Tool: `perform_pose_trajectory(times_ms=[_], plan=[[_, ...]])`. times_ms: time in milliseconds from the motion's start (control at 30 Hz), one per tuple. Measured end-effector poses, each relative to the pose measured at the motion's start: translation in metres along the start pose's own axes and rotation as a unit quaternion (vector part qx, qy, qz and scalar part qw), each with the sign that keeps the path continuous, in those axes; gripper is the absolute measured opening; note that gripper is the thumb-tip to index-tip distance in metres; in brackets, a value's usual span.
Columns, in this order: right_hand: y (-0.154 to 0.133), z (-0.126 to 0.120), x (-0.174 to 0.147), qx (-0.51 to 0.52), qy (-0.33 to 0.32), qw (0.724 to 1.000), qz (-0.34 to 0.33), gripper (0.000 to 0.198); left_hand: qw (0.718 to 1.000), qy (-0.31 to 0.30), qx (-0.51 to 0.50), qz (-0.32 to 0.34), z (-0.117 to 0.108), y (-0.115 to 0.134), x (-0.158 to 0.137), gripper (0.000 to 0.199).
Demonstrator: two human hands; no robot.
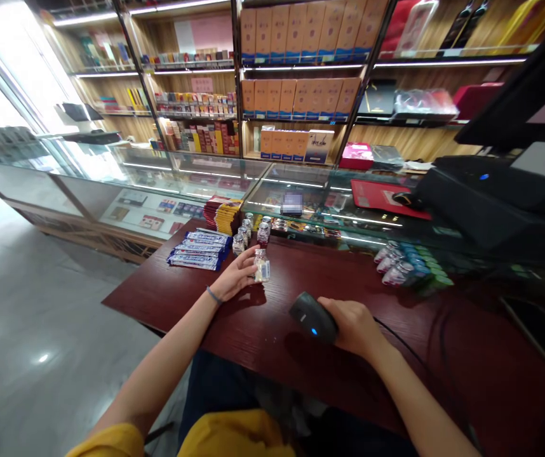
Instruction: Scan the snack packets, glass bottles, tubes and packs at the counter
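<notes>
Most of the open room is on the dark red table [301,374]: the wide strip between the left hand [237,276] and the right hand [356,327] is bare wood, and so is the stretch along the near edge. Further back it gets crowded. The blue packs [200,249] sit just left of the left hand, a row of small glass bottles [246,235] runs right behind it, and stacked red and yellow packs [222,214] stand behind those. The right side has a cluster of lying bottles [394,266] and the scanner cable [406,349]. The glass counter [301,190] walls off the back.
</notes>
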State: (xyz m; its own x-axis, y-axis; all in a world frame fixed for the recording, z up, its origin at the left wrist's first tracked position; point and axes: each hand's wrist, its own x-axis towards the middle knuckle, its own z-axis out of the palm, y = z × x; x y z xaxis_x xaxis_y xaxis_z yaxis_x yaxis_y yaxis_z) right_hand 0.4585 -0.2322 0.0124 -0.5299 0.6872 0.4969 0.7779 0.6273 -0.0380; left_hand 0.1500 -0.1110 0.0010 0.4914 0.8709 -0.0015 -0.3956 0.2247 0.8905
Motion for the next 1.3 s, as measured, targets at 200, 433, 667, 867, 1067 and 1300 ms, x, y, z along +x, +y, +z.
perform_pose_trajectory(times_ms=[200, 433, 667, 867, 1067, 1300], plan=[[-0.001, -0.005, 0.002, 0.016, 0.026, 0.999, -0.02, 0.031, 1.0, 0.01, 0.007, 0.009, 0.002, -0.002, 0.003, 0.06], [0.002, -0.006, 0.0, 0.024, 0.039, 0.999, 0.005, 0.038, 1.0, 0.005, -0.013, -0.001, 0.002, 0.0, 0.0, 0.065], [0.016, -0.006, -0.006, -0.01, 0.072, 0.995, 0.068, 0.041, 1.0, -0.005, -0.025, -0.012, 0.008, -0.006, -0.003, 0.074], [0.034, -0.009, -0.016, -0.05, 0.126, 0.97, 0.2, 0.039, 0.999, 0.022, -0.027, -0.013, 0.029, -0.008, 0.01, 0.073], [0.053, -0.012, -0.027, -0.068, 0.248, 0.915, 0.311, 0.036, 1.0, -0.014, -0.022, 0.004, 0.073, -0.01, 0.049, 0.078], [0.079, -0.019, -0.045, -0.06, 0.36, 0.851, 0.377, 0.044, 0.993, 0.051, 0.088, 0.068, 0.13, -0.058, 0.133, 0.076]])
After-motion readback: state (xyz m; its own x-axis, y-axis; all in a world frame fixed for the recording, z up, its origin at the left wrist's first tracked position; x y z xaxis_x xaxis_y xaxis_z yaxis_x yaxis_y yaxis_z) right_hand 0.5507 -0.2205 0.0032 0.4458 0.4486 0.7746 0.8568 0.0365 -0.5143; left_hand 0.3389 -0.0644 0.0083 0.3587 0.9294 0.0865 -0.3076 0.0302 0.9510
